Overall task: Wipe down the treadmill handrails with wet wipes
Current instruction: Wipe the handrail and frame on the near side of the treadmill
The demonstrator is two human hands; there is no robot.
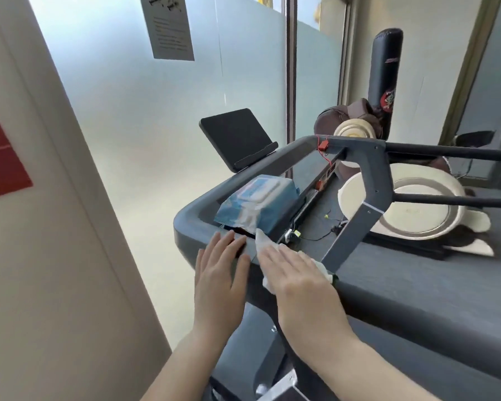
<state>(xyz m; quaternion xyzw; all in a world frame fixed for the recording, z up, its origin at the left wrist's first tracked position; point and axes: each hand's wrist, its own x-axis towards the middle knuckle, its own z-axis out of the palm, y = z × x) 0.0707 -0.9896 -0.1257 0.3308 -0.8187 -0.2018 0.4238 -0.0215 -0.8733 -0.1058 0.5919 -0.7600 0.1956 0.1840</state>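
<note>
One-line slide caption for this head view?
Right hand presses a wet wipe flat on the treadmill handrail; left hand rests beside it, below the wipes pack.

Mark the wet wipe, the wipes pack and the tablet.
wet wipe (265,241), head view, upper corner showing beyond the fingers.
wipes pack (275,202), head view, blue top.
tablet (235,136), head view, dark screen centre.

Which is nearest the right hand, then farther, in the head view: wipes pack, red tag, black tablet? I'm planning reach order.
From the right hand, pressing a wet wipe:
1. Wipes pack, just beyond it on the console.
2. Red tag, on the far crossbar.
3. Black tablet, farther back, to the left.
</note>
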